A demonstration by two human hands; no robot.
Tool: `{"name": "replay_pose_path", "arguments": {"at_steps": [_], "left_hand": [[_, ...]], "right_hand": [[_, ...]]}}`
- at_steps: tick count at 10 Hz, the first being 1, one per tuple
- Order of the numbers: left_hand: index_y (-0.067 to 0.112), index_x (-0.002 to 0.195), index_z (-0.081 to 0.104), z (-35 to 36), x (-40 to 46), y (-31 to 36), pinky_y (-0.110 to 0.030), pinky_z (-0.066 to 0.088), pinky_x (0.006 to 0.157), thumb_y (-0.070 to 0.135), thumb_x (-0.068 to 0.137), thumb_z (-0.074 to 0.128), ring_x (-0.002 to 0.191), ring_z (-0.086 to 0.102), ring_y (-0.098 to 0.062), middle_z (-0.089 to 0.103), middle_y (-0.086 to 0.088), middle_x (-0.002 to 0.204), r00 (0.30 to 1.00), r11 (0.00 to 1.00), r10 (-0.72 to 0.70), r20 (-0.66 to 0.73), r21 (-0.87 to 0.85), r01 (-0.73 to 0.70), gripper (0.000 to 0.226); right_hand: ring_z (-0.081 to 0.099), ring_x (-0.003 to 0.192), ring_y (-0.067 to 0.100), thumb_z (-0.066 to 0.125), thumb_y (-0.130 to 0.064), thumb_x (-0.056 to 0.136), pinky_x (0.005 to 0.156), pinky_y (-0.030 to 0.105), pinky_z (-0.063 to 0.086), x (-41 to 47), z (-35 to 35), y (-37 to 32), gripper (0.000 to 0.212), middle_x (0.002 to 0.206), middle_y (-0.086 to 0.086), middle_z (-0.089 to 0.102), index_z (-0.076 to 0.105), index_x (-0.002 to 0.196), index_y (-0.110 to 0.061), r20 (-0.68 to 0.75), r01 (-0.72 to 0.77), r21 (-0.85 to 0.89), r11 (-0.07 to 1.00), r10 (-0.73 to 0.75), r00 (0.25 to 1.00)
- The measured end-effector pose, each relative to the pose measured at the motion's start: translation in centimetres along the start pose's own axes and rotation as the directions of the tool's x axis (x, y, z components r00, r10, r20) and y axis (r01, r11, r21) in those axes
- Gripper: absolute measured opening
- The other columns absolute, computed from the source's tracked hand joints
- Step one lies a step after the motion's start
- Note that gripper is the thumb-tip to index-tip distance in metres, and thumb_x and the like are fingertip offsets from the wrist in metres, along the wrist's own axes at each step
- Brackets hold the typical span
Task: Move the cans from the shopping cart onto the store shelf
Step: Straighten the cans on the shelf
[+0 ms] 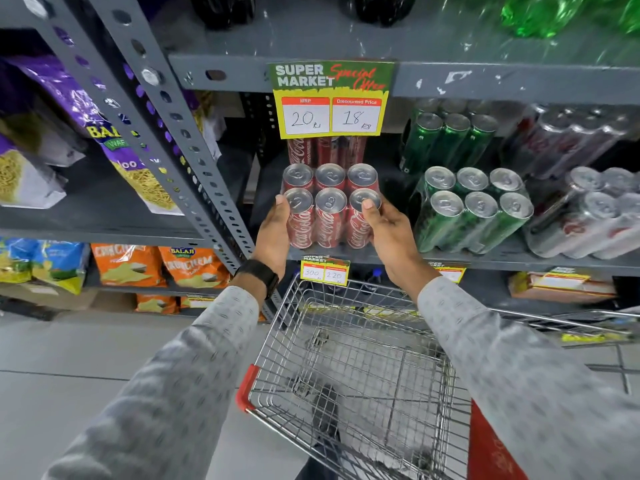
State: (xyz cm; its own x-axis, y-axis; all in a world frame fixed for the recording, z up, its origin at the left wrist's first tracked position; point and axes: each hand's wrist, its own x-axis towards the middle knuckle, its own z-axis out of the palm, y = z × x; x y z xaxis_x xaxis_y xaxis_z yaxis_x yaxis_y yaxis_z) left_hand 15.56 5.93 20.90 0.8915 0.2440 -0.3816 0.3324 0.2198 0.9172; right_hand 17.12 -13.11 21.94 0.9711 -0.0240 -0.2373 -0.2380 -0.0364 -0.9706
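Note:
A shrink-wrapped pack of red cola cans (329, 216) stands at the front edge of the grey store shelf (540, 259). My left hand (273, 233) grips its left side and my right hand (388, 233) grips its right side, thumb on a can top. More red cans (325, 150) stand behind it, partly hidden by a price sign. The wire shopping cart (349, 368) sits below my arms, and no cans show inside it.
Packs of green cans (474, 216) and silver cans (595, 216) stand to the right on the same shelf. A yellow price sign (330, 98) hangs from the shelf above. Snack bags (128, 268) fill the rack to the left, beyond a grey upright post (194, 157).

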Motion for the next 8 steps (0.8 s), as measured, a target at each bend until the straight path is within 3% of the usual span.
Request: {"name": "replay_pose_path", "arguments": {"at_steps": [1, 2, 3, 5, 6, 7, 8], "left_hand": [[0.024, 0.144, 0.055, 0.0, 0.2, -0.1, -0.020, 0.052, 0.084, 0.054, 0.105, 0.037, 0.102, 0.068, 0.002, 0.071, 0.012, 0.116, 1.000, 1.000, -0.004, 0.002, 0.001, 0.004, 0.052], [0.024, 0.147, 0.053, 0.0, 0.1, 0.0, -0.033, 0.049, 0.107, 0.057, 0.103, 0.039, 0.119, 0.065, -0.008, 0.069, 0.004, 0.135, 1.000, 1.000, -0.007, 0.010, -0.016, 0.007, 0.057], [0.025, 0.146, 0.054, -0.1, 0.3, -0.1, -0.036, 0.046, 0.112, 0.056, 0.103, 0.040, 0.116, 0.064, -0.008, 0.069, 0.004, 0.131, 1.000, 1.000, -0.005, 0.002, -0.018, 0.005, 0.055], [0.027, 0.137, 0.057, 0.2, 0.2, 0.1, -0.024, 0.051, 0.089, 0.051, 0.105, 0.038, 0.101, 0.065, 0.001, 0.070, 0.015, 0.109, 0.999, 0.999, -0.035, 0.006, -0.037, 0.036, 0.044], [0.026, 0.140, 0.056, 0.3, -0.3, 0.5, -0.022, 0.051, 0.086, 0.052, 0.105, 0.037, 0.101, 0.065, 0.001, 0.070, 0.015, 0.110, 1.000, 1.000, -0.011, 0.007, -0.029, 0.012, 0.047], [0.027, 0.146, 0.054, -0.2, -0.6, 0.9, -0.036, 0.046, 0.113, 0.063, 0.099, 0.041, 0.118, 0.064, -0.008, 0.069, 0.007, 0.131, 1.000, 0.999, -0.022, 0.003, 0.024, 0.022, 0.060], [0.028, 0.155, 0.043, -0.1, -2.7, 1.6, -0.035, 0.032, 0.123, 0.069, 0.095, 0.041, 0.141, 0.053, -0.016, 0.055, 0.000, 0.155, 0.999, 0.995, 0.024, 0.028, 0.094, -0.026, 0.073]], "right_hand": [[0.065, 0.124, 0.015, 0.064, -0.053, 0.089, 0.109, 0.046, 0.050, 0.0, 0.0, -0.1, 0.058, 0.134, -0.005, 0.069, 0.056, 0.142, -0.028, 0.000, 0.003, -0.002, 1.000, -0.003, 1.000], [0.064, 0.124, 0.015, 0.063, -0.053, 0.090, 0.109, 0.046, 0.050, -0.1, 0.1, -0.1, 0.057, 0.134, -0.005, 0.069, 0.056, 0.142, -0.030, 0.001, -0.003, -0.016, 1.000, 0.003, 1.000], [0.064, 0.123, 0.013, 0.062, -0.068, 0.078, 0.110, 0.045, 0.050, -0.3, 0.3, 0.0, 0.071, 0.131, -0.009, 0.070, 0.057, 0.140, -0.034, -0.032, 0.002, -0.038, 0.999, -0.003, 0.999], [0.066, 0.120, 0.012, 0.062, -0.073, 0.074, 0.108, 0.046, 0.050, -0.3, 0.6, 0.4, 0.070, 0.126, -0.011, 0.072, 0.060, 0.135, -0.038, -0.064, 0.006, -0.044, 0.999, -0.009, 0.998], [0.066, 0.121, 0.012, 0.061, -0.074, 0.075, 0.109, 0.046, 0.050, -0.3, 0.5, 0.5, 0.068, 0.127, -0.012, 0.072, 0.059, 0.135, -0.041, -0.073, 0.002, -0.067, 0.998, -0.007, 0.997], [0.060, 0.130, 0.016, 0.058, -0.074, 0.077, 0.113, 0.046, 0.046, -0.5, 0.6, -0.2, 0.078, 0.140, -0.008, 0.065, 0.048, 0.146, -0.038, -0.035, -0.033, -0.095, 0.995, 0.030, 0.999], [0.043, 0.146, 0.019, 0.055, -0.065, 0.089, 0.120, 0.040, 0.034, -2.2, -0.3, -1.1, 0.086, 0.160, -0.003, 0.043, 0.024, 0.160, -0.029, -0.049, -0.080, -0.126, 0.989, 0.074, 0.996]]}}
